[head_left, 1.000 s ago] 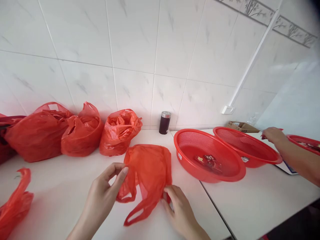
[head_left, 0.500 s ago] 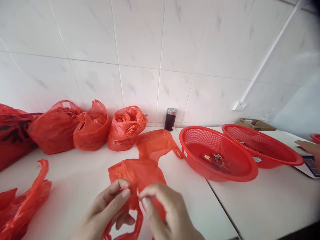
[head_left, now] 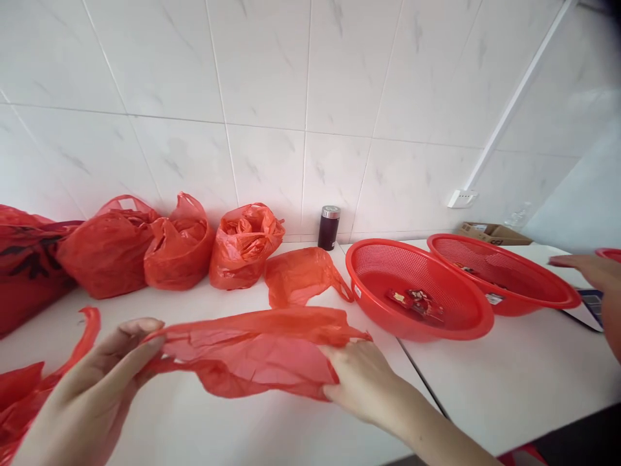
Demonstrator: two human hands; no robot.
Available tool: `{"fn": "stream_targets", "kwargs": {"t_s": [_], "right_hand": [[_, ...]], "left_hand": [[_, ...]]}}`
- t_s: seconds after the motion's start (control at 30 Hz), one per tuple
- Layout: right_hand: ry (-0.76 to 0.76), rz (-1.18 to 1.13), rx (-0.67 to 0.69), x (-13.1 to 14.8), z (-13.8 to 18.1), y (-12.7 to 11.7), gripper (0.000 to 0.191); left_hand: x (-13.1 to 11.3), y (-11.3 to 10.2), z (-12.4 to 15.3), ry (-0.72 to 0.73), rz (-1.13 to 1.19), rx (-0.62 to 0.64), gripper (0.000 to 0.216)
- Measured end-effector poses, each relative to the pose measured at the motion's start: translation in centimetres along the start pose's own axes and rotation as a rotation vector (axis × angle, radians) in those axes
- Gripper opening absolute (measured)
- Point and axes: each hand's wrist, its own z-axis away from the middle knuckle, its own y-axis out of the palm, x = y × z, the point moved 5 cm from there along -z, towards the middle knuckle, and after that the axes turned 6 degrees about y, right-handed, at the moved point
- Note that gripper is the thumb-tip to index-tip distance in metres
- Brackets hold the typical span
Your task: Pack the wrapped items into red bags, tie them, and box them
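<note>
I hold a thin red plastic bag (head_left: 252, 353) stretched wide open between both hands above the white counter (head_left: 509, 382). My left hand (head_left: 97, 382) pinches the bag's left edge, and my right hand (head_left: 361, 378) grips its right edge. A second empty red bag (head_left: 301, 275) lies flat on the counter just behind. To the right stands a red mesh basket (head_left: 417, 304) with a few wrapped candies (head_left: 414, 301) in it.
Several filled red bags (head_left: 179, 249) line the tiled wall at the left, and more red plastic (head_left: 29, 388) lies at the near left. A dark flask (head_left: 328, 228), a second red basket (head_left: 499, 275), a cardboard box (head_left: 492, 232) and another person's hand (head_left: 589, 272) are at the right.
My hands have pulled apart sideways, spreading the bag wide open. The other empty bag now lies alone behind it. The other person's hand has moved near the far basket.
</note>
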Motion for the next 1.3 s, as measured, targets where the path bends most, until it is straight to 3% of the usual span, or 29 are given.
{"fn": "stream_targets", "kwargs": {"t_s": [0.1, 0.17, 0.23, 0.3, 0.37, 0.47, 0.53, 0.63, 0.77, 0.83, 0.9, 0.93, 1.0, 1.1, 1.2, 1.3], "right_hand": [[-0.021, -0.011, 0.044, 1.5, 1.2, -0.3, 0.059], [-0.010, -0.001, 0.085, 2.3, 1.7, -0.2, 0.058], [-0.021, -0.031, 0.107, 2.9, 2.2, -0.3, 0.059], [-0.033, -0.065, 0.110, 3.1, 2.6, -0.5, 0.060], [-0.018, -0.043, 0.121, 2.8, 3.0, -0.6, 0.065], [0.029, 0.045, 0.115, 1.5, 3.2, -0.8, 0.066], [0.048, 0.072, 0.083, 0.6, 3.2, -1.1, 0.059], [0.001, -0.040, -0.058, 0.3, 3.2, -1.7, 0.046], [-0.278, -0.186, -0.269, 2.4, 3.3, -2.2, 0.023], [-0.388, -0.068, -0.250, 3.0, 2.9, -1.6, 0.014], [-0.358, 0.088, -0.186, 1.9, 1.8, -0.7, 0.012], [-0.299, 0.154, -0.137, 0.8, 1.2, -0.2, 0.021], [-0.153, 0.254, -0.026, -2.3, 0.3, 0.5, 0.043], [-0.026, 0.321, 0.087, -6.2, -0.2, 1.2, 0.066], [-0.038, 0.290, 0.144, -7.6, 0.1, 1.4, 0.076], [-0.065, 0.233, 0.178, -7.1, 0.3, 1.1, 0.078]], "left_hand": [[-3.6, 1.8, 2.4, 0.292, -0.267, -0.139, 0.033], [-6.7, 4.6, 5.3, 0.615, -0.427, -0.129, 0.021], [-7.6, 7.6, 7.0, 0.743, -0.543, -0.061, 0.020], [-5.9, 10.2, 6.6, 0.688, -0.729, 0.008, 0.027], [-2.2, 12.0, 4.8, 0.567, -0.912, 0.162, 0.040], [3.1, 12.2, 2.0, 0.384, -0.953, 0.295, 0.063], [4.9, 11.5, 1.0, 0.309, -0.817, 0.360, 0.073], [4.4, 10.6, 1.1, 0.236, -0.504, 0.425, 0.073], [1.5, 11.0, 2.6, -0.020, -0.122, 0.594, 0.067], [0.0, 11.5, 3.5, -0.126, 0.053, 0.712, 0.060], [-0.9, 11.5, 4.2, -0.192, 0.210, 0.822, 0.044], [-0.9, 11.3, 4.4, -0.211, 0.258, 0.879, 0.034], [-0.1, 10.6, 4.4, -0.206, 0.259, 0.965, 0.021], [2.9, 9.4, 3.8, -0.155, 0.025, 1.000, 0.027], [5.2, 9.1, 3.2, -0.022, -0.295, 0.919, 0.046], [5.2, 9.6, 3.0, 0.165, -0.510, 0.762, 0.064]]}}
